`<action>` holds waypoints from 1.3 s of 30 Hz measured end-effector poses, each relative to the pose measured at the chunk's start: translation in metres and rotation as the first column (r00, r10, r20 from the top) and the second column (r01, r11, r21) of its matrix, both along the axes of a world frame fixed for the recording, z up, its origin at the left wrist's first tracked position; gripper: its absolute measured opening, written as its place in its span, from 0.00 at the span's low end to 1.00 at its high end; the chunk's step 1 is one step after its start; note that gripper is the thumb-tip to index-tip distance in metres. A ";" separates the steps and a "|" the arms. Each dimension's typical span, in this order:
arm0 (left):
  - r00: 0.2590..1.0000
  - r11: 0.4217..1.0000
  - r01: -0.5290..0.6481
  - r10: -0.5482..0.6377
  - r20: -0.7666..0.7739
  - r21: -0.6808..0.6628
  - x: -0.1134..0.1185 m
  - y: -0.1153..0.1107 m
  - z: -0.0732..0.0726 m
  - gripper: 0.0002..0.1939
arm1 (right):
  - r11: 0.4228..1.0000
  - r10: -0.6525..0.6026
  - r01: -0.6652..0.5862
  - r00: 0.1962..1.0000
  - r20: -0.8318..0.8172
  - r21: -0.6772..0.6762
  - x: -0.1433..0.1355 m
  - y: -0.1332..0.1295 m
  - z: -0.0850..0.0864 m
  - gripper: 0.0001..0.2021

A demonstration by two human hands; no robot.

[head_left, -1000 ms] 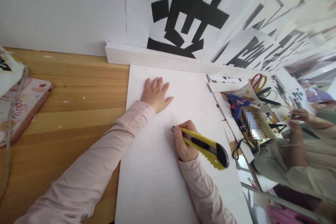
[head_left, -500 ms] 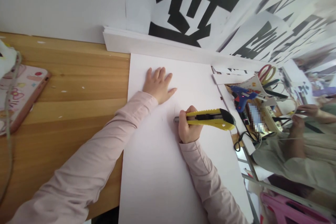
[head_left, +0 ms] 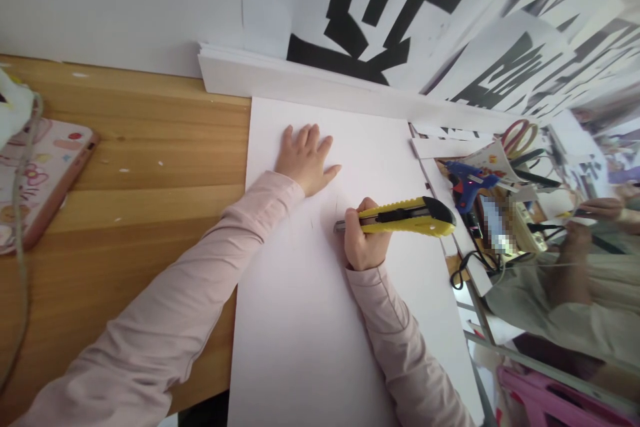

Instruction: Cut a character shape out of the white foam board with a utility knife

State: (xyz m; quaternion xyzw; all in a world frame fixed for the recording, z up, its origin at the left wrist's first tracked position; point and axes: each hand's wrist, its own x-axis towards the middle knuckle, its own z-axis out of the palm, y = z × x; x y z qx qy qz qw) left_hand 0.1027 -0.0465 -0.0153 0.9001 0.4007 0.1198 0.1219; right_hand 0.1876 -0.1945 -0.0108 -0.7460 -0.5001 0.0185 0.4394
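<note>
While the left hand (head_left: 307, 165) lay flat on the long white rectangular sheet (head_left: 300, 340), its fingers fanned apart and nothing in its grasp, the right hand (head_left: 367, 245) was closed around a yellow-and-black plastic utility knife (head_left: 410, 216), just nearer the body and to the right of the other. What caught my eye was how the knife lay: its long axis ran crosswise to the sheet, the metal nose (head_left: 340, 227) poking out left of the right hand's fingers, the thick black butt sticking out to their right. Just beyond that nose, between it and the left thumb, was a faint thin line (head_left: 337, 203); another short one (head_left: 312, 222) sat a little left of the nose, on the near side of the left hand. Both lines ran more or less away from the body, so the knife lay across their direction, and its nose was closer to the first line than the left thumb was. Whether any blade touched the surface, I couldn't tell. Left of the left hand, the wooden tabletop (head_left: 160, 197) showed its grain, and well off to the right of the right hand was a blue glue gun (head_left: 469, 185).
</note>
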 end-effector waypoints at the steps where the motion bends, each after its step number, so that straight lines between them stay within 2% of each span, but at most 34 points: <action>1: 1.000 1.000 0.002 -0.002 -0.001 0.000 0.000 0.000 0.000 0.32 | 1.000 0.003 -0.003 1.000 0.009 0.001 0.000 0.000 0.000 0.15; 17: 1.000 1.000 0.007 -0.007 0.009 0.011 0.001 0.001 -0.002 0.33 | 0.999 -0.049 0.048 0.999 0.021 0.020 -0.020 -0.013 0.006 0.16; 23: 1.000 1.000 0.000 0.000 0.008 0.004 0.001 0.001 -0.002 0.32 | 0.982 -0.142 0.164 0.968 -0.207 0.093 -0.014 -0.006 0.002 0.17; 25: 1.000 1.000 -0.003 0.003 0.007 0.002 0.001 0.001 -0.001 0.32 | 0.978 -0.149 0.177 0.962 -0.227 0.107 -0.013 -0.005 0.003 0.17; 29: 1.000 1.000 -0.002 0.002 -0.003 -0.008 0.000 0.000 0.001 0.33 | 0.981 -0.124 0.151 0.969 -0.213 0.118 -0.015 -0.003 0.005 0.17; 35: 1.000 1.000 -0.005 0.005 0.007 -0.016 0.000 -0.001 0.002 0.32 | 0.984 -0.146 0.155 0.984 -0.102 0.089 -0.018 -0.004 0.008 0.17; 39: 1.000 1.000 0.002 -0.002 0.003 -0.014 0.000 -0.001 0.002 0.32 | 0.982 -0.151 0.159 0.985 -0.086 0.104 -0.020 -0.006 0.009 0.16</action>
